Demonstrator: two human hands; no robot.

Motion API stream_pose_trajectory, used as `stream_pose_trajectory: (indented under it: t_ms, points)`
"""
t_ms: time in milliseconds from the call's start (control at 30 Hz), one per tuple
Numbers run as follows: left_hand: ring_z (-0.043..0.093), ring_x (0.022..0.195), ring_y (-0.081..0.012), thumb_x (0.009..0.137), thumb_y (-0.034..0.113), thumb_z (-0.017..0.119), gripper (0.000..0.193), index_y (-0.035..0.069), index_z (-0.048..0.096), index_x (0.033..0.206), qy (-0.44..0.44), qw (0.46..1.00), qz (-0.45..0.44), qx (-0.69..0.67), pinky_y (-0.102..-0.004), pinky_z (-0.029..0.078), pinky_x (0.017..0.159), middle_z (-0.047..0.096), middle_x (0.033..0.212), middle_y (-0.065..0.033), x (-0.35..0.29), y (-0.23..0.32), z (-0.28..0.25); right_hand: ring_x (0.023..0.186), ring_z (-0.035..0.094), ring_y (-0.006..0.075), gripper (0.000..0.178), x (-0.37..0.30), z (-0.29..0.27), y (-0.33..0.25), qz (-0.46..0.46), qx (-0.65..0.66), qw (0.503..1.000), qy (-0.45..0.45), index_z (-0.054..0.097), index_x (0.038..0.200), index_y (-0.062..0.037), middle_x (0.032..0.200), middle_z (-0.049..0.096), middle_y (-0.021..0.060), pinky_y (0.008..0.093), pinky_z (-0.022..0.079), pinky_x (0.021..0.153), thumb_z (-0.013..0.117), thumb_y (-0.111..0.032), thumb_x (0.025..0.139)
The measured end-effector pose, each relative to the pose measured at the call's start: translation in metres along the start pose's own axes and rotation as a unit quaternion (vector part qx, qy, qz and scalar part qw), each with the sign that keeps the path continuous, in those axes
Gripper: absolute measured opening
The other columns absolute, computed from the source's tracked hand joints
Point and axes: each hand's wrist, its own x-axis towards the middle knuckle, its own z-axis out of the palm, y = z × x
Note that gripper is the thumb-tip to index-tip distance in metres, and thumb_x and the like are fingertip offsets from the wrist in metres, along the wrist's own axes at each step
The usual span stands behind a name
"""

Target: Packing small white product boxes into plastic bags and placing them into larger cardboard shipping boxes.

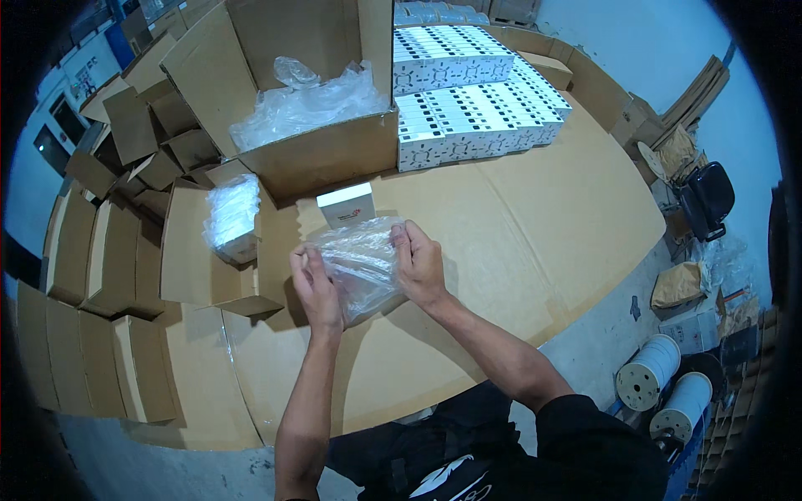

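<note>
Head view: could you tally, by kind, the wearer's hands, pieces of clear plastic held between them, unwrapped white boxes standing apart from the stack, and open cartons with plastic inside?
Hands: 2 (left hand, right hand)
Held piece of clear plastic: 1
White box apart from the stack: 1
Open cartons: 2 (large carton, smaller carton)
Total: 6

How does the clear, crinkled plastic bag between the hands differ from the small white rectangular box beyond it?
The clear plastic bag is see-through and wrinkled; the small white box is opaque and flat-sided. The left hand and right hand hold the bag, while neither holds the box. The bag looks wider than the box.
</note>
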Motion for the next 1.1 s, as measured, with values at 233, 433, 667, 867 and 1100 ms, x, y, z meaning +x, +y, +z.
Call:
stream_pose_trajectory:
  t_ms: [233, 433, 667, 867, 1100]
  points:
    - [0.045, 0.070, -0.0045, 0.108, 0.025, 0.054, 0.027, 0.005, 0.056, 0.091, -0.077, 0.973, 0.075, 0.206, -0.0218, 0.038, 0.063, 0.052, 0.078, 0.0044, -0.007, -0.004, -0.007, 0.060, 0.049, 0.0064, 0.036, 0.012, 0.002, 0.029, 0.049, 0.111, 0.992, 0.032, 0.058, 0.088, -0.0030, 0.071, 0.060, 0.0017, 0.0303, 0.042, 0.053, 0.050, -0.032, 0.108]
    - [0.046, 0.074, -0.0062, 0.108, 0.024, 0.054, 0.026, 0.003, 0.057, 0.093, -0.053, 0.961, 0.101, 0.253, -0.0241, 0.041, 0.066, 0.055, 0.084, 0.0027, 0.003, -0.007, -0.016, 0.063, 0.057, 0.0066, 0.028, 0.005, 0.009, 0.020, 0.038, 0.129, 0.990, -0.036, 0.064, 0.088, -0.0007, 0.075, 0.067, 0.0047, 0.0295, 0.044, 0.055, 0.067, -0.025, 0.100]
    - [0.063, 0.091, -0.0120, 0.095, 0.020, 0.073, 0.027, 0.002, 0.059, 0.109, -0.068, 0.996, -0.045, 0.021, -0.0292, 0.054, 0.072, 0.067, 0.090, -0.0051, 0.007, -0.001, -0.017, 0.064, 0.056, 0.0046, 0.020, 0.006, 0.012, 0.034, 0.065, 0.132, 0.986, -0.074, 0.067, 0.088, -0.0010, 0.069, 0.065, 0.0010, 0.0267, 0.045, 0.058, 0.071, -0.018, 0.096]
    - [0.069, 0.092, -0.0157, 0.077, 0.014, 0.090, 0.063, -0.001, 0.057, 0.129, -0.222, 0.949, -0.125, 0.184, -0.0304, 0.057, 0.079, 0.073, 0.101, -0.0109, 0.009, 0.022, -0.021, 0.068, 0.057, 0.0051, 0.015, 0.021, -0.003, 0.032, 0.042, 0.215, 0.966, -0.136, 0.068, 0.092, -0.0012, 0.081, 0.068, 0.0008, 0.0244, 0.046, 0.060, 0.068, -0.015, 0.098]
    - [0.070, 0.087, -0.0152, 0.078, 0.012, 0.089, 0.057, -0.003, 0.059, 0.123, -0.231, 0.951, -0.082, 0.191, -0.0303, 0.057, 0.080, 0.074, 0.098, -0.0096, 0.013, 0.018, -0.021, 0.102, 0.063, 0.0249, 0.031, 0.039, -0.038, -0.013, -0.198, -0.048, 0.978, -0.040, 0.070, 0.111, -0.0082, 0.114, 0.067, 0.0089, 0.0358, 0.053, 0.080, 0.079, -0.012, 0.082]
